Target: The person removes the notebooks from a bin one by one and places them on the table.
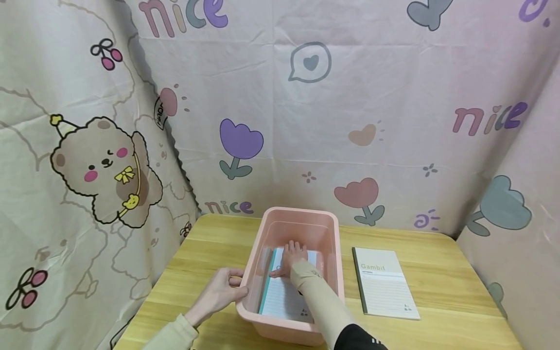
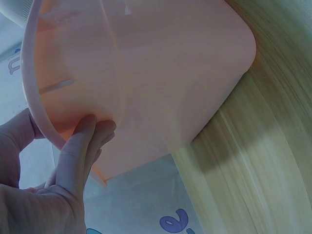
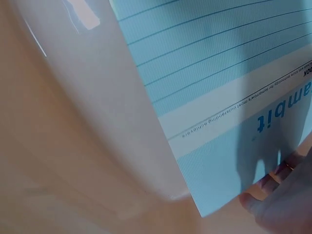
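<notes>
A pink plastic bin (image 1: 302, 215) stands on the table. My left hand (image 1: 221, 291) grips its left rim, and the left wrist view shows the fingers (image 2: 80, 146) bent against the outer wall under the rim. Inside the bin lies a light-blue notebook (image 1: 286, 296) with lined bands and a teal spine. My right hand (image 1: 294, 260) reaches in over the notebook's upper part with its fingers spread. In the right wrist view, the fingertips (image 3: 268, 183) are at the notebook's end edge, near the "Gambit" print. The right forearm hides part of the notebook.
A second notebook (image 1: 385, 284), pale with a dark spine and gold "Gambit" lettering, lies to the right of the bin. The wooden table (image 1: 210, 248) ends at a printed cloth backdrop (image 1: 306, 131). Another printed cloth (image 1: 87, 267) hangs at the left.
</notes>
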Demonstrator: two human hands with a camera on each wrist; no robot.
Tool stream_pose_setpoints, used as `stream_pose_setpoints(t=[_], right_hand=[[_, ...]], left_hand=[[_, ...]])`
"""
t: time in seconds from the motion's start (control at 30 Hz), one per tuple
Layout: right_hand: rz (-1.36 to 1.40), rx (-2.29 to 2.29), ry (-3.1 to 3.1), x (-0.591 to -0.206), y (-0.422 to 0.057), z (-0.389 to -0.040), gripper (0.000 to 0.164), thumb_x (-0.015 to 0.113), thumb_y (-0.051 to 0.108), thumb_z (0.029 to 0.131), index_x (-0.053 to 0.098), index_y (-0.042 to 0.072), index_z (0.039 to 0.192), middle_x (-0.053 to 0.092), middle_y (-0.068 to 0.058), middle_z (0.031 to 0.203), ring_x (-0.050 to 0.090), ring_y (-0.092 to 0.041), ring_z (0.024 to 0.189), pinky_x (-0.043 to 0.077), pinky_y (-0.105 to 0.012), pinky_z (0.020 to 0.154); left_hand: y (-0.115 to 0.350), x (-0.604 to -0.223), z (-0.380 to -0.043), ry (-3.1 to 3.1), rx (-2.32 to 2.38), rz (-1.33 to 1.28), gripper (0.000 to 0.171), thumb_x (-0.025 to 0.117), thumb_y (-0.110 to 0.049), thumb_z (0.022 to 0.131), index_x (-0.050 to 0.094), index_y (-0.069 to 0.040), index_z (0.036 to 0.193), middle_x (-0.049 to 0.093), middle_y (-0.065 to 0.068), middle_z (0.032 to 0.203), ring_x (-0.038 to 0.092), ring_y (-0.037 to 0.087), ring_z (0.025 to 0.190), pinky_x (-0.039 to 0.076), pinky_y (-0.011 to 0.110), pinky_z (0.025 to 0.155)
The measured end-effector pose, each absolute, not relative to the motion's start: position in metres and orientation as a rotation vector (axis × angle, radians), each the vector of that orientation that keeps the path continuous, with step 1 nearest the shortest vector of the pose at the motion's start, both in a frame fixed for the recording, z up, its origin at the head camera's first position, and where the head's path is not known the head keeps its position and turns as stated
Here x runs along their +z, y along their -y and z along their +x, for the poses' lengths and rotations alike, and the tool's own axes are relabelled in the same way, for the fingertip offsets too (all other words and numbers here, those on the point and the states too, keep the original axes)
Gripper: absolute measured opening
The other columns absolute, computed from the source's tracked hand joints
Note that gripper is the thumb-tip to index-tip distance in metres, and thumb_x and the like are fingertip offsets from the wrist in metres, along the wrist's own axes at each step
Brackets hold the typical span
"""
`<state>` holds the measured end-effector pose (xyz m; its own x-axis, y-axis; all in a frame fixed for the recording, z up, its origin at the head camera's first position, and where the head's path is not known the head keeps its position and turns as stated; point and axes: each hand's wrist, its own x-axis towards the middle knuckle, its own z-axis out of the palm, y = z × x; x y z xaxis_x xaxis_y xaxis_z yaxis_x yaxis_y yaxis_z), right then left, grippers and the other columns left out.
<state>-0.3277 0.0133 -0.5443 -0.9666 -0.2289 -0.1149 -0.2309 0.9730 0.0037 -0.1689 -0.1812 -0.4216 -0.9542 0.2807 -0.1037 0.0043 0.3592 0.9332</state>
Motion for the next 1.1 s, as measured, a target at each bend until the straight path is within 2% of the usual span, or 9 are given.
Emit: stream_pose_setpoints(t=[0.17,0.3,0.7,0.97,1.1], right_hand=[[-0.381,0.041,-3.064,-0.543,-0.013,-0.328,0.118,0.073,0.087,0.052,0.050,0.005,0.134,0.054,-0.010,0.130,0.049,-0.027,0.124,0.041,-0.047,0.111],[-0.387,0.011,-3.088,-0.542,-0.014,-0.328,0.118,0.075,0.086,0.050,0.050,0.005,0.132,0.056,-0.012,0.130,0.050,-0.027,0.123,0.042,-0.045,0.110],[-0.410,-0.130,-3.086,-0.538,-0.015,-0.328,0.109,0.081,0.081,0.049,0.052,0.006,0.123,0.058,-0.011,0.118,0.053,-0.028,0.111,0.044,-0.044,0.104],[-0.388,-0.220,-3.068,-0.534,-0.014,-0.331,0.090,0.065,0.080,0.073,0.055,0.004,0.120,0.061,-0.013,0.116,0.052,-0.028,0.107,0.044,-0.044,0.103],[-0.386,-0.262,-3.066,-0.533,-0.015,-0.331,0.085,0.060,0.081,0.077,0.057,0.004,0.113,0.062,-0.013,0.110,0.053,-0.029,0.104,0.044,-0.044,0.099]], left_hand=[[0.181,-0.421,-0.169,-2.366,1.642,0.265,0.052,0.062,0.001,0.081,0.051,0.025,0.125,0.070,0.038,0.106,0.074,0.042,0.094,0.064,0.039,0.076],[0.181,-0.420,-0.169,-2.363,1.642,0.256,0.052,0.062,0.001,0.080,0.051,0.025,0.125,0.070,0.038,0.106,0.074,0.041,0.093,0.064,0.039,0.076],[0.180,-0.421,-0.168,-2.369,1.634,0.256,0.050,0.062,0.001,0.081,0.052,0.024,0.125,0.070,0.037,0.106,0.074,0.038,0.093,0.064,0.036,0.074],[0.180,-0.420,-0.168,-2.384,1.630,0.234,0.052,0.063,0.000,0.081,0.052,0.024,0.126,0.070,0.037,0.106,0.075,0.039,0.090,0.064,0.034,0.072],[0.180,-0.421,-0.168,-2.373,1.632,0.232,0.052,0.063,0.000,0.081,0.051,0.024,0.126,0.072,0.035,0.104,0.075,0.037,0.089,0.064,0.033,0.072]])
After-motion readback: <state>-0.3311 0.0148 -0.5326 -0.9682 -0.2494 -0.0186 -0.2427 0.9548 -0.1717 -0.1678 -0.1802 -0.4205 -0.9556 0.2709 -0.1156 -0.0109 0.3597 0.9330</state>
